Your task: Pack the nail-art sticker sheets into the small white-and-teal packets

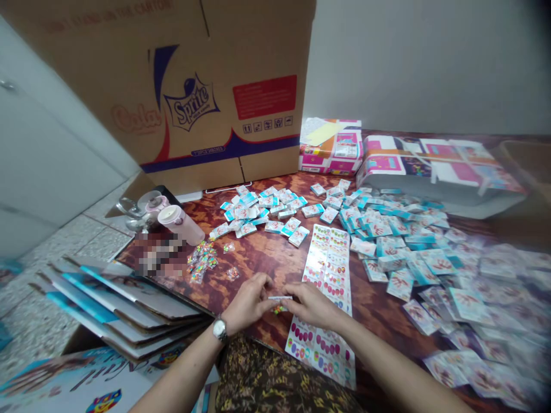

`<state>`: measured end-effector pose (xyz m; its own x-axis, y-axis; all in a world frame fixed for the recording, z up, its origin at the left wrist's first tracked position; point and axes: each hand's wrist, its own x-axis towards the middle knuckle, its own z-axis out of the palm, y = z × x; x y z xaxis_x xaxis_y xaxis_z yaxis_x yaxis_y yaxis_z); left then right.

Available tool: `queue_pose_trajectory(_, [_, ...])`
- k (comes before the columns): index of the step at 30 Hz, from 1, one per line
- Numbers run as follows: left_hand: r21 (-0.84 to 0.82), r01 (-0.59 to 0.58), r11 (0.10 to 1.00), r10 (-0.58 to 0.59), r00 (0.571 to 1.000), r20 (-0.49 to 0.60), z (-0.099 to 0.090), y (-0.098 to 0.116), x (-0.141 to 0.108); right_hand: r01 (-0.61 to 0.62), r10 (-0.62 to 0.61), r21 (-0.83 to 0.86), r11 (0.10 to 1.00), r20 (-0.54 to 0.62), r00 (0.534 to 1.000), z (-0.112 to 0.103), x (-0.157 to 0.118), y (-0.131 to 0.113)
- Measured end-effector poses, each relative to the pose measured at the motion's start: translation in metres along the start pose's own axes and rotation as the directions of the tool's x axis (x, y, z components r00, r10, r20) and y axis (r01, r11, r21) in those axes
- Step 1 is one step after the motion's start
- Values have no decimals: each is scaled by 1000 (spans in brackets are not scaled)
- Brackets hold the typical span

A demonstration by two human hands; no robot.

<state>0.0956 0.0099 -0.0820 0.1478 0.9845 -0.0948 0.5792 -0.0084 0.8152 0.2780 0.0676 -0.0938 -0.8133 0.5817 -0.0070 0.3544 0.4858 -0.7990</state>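
Observation:
In front of my lap both hands meet over the table. My left hand (249, 299) has its fingers closed on one end of a small white box (279, 297). The fingers of my right hand (310, 304) pinch the other end. Just below the box a bit of brightly coloured small candy (279, 309) shows between the hands; whether it is held or lies beneath is unclear. Under my right forearm lies a strip of nail stickers (328, 258). Little clear packets of coloured candy (203, 259) are heaped to the left, with two loose ones nearer my hands.
Many small white-and-blue boxes (387, 223) spread over the middle and right of the table (275, 261). A large carton (224, 126) stands behind. Pink-wrapped packages (439, 158) sit at the back right. Pink-and-white cups (183, 225) and stacked printed cardboard (129, 298) are at left.

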Motion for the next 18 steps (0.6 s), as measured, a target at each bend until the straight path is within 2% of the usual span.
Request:
queue_pose_trajectory(2, [42, -6, 999, 4, 999, 48, 1, 1, 4, 10, -10, 23, 1000, -2, 1000, -3, -2, 2])
queue_pose_trajectory(5, [21, 18, 1000, -21, 988, 150, 3, -1, 10, 9, -10, 71, 997, 15, 1000, -5, -4, 5])
queue_pose_trajectory(8, [20, 21, 1000, -25, 984, 176, 6, -3, 18, -41, 38, 110, 993, 26, 999, -4, -7, 7])
queue_pose_trajectory(13, [18, -44, 999, 38, 969, 245, 7, 1, 41, -125, 138, 131, 983, -94, 986, -5, -14, 13])
queue_pose_trajectory(15, [122, -89, 989, 62, 976, 208, 10, 4, 60, -134, 154, 132, 982, -156, 976, -9, -16, 17])
queue_pose_trajectory(18, [378, -66, 923, 69, 998, 5, 21, 7, 98, -173, 201, 132, 976, -242, 949, -20, -20, 22])
